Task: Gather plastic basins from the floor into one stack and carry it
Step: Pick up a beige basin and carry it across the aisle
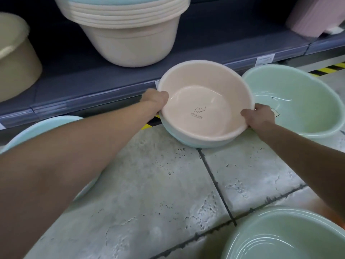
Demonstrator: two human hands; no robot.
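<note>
Both hands grip the rim of a pink basin (205,101) at the centre of the frame: the left hand (155,99) curls over the rim's left side with its thumb inside, and the right hand (259,116) clasps the rim's lower right side, also thumb inside. That basin sits nested in a pale blue basin (179,140), whose wall shows beneath it, low over the grey floor tiles (149,184); whether the pair touches the floor I cannot tell. A green basin (302,101) lies on the floor just right of them, a second green basin (285,238) fills the lower right corner, and a light blue basin (43,128) shows at the left edge behind the left forearm. On the grey shelf (93,77) across the top stand a stack of cream basins (127,34) and, upper left, a beige basin (15,57)
</note>
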